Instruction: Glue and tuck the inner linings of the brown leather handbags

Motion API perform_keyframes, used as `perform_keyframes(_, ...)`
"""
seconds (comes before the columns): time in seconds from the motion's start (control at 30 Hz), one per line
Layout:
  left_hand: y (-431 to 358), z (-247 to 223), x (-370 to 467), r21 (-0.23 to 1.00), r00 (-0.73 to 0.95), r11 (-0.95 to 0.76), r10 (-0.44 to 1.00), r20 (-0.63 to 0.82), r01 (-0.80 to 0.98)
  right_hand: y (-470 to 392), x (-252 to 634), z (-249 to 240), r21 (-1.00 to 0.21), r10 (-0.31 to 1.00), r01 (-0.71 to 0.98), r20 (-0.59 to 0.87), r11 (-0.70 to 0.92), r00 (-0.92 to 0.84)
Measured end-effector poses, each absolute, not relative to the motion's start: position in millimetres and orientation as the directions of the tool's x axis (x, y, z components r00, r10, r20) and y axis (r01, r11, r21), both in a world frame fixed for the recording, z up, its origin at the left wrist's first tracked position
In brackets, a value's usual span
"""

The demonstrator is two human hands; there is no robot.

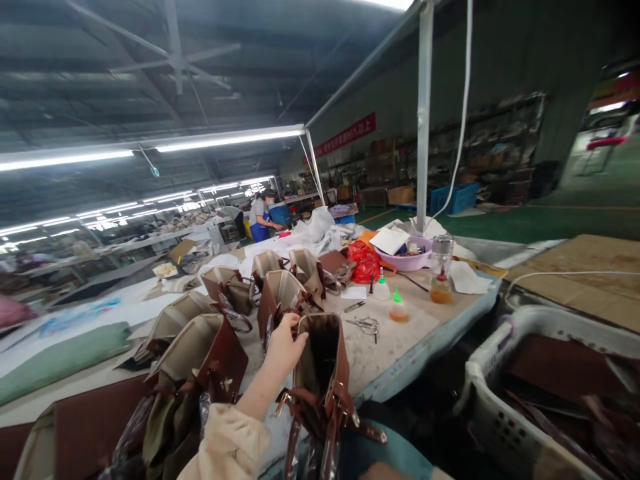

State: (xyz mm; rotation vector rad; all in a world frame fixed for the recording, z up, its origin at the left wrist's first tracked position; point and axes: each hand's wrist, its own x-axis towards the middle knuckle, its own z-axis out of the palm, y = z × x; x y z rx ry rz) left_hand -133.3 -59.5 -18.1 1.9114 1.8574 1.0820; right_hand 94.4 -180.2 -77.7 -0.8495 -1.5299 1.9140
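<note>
A brown handbag (pixel 342 363) with an open top and a dark lining stands at the table's near edge, its handles hanging toward me. My left hand (pixel 284 347), in a cream sleeve, pinches the left rim of this bag. Just a blurred sliver of my right hand (pixel 384 472) shows at the bottom edge, below the bag; its fingers are hidden. Left of the bag, more brown handbags with beige linings stand in rows, among them a near one (pixel 220 353) and a middle one (pixel 280 293).
On the table (pixel 385 357) lie scissors (pixel 369 325), small snips (pixel 355 307), glue bottles (pixel 399 310), a red plastic bag (pixel 364 261) and a purple basin (pixel 413 257). A white basket (pixel 493 393) with brown pieces stands right. A metal post (pixel 423 120) rises behind. A co-worker (pixel 261 217) stands farther off.
</note>
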Motion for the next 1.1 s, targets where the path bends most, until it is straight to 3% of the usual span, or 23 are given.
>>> perform_keyframes(0.13, -58.6, -15.7, -131.9, 0.563, -0.067, -0.162, 0.929, 0.364, 0.811, -140.2, 115.4, -72.2, -0.988, 0.798, 0.154, -0.104, -0.015, -0.593)
perform_keyframes(0.23, -58.0, -9.6, -129.5, 0.442, -0.065, -0.097, 0.939, 0.337, 0.892, -104.6, 117.7, -44.7, -0.82, 0.844, 0.392, 0.189, 0.417, -0.502)
perform_keyframes(0.37, -56.6, -3.5, -129.6, 0.293, -0.048, -0.051, 0.946, 0.321, 0.955, -58.1, 96.5, -10.3, -0.59, 0.747, 0.458, 0.521, 0.665, -0.412)
perform_keyframes(0.47, -56.0, -1.6, -131.6, 0.246, -0.011, -0.078, 0.94, 0.342, 0.966, -27.3, 73.2, -4.2, -0.499, 0.699, 0.501, 0.602, 0.707, -0.387)
perform_keyframes(0.53, -55.6, -0.5, -133.0, 0.218, 0.022, -0.103, 0.938, 0.346, 0.97, -10.5, 59.4, -7.6, -0.492, 0.708, 0.518, 0.574, 0.7, -0.412)
perform_keyframes(0.73, -48.9, 2.0, -136.6, 0.186, 0.109, -0.172, 0.944, 0.311, 0.967, 17.5, 40.4, -20.4, -0.648, 0.843, 0.543, 0.352, 0.533, -0.407)
perform_keyframes(0.9, -43.3, -0.4, -136.7, 0.147, 0.176, -0.231, 0.933, 0.313, 0.962, 24.0, 46.6, -22.9, -0.715, 0.853, 0.479, 0.345, 0.509, -0.392)
perform_keyframes(1.1, -43.6, -2.6, -137.8, 0.152, 0.193, -0.254, 0.924, 0.331, 0.955, 22.6, 49.7, -22.4, -0.469, 0.693, 0.511, 0.516, 0.721, -0.504)
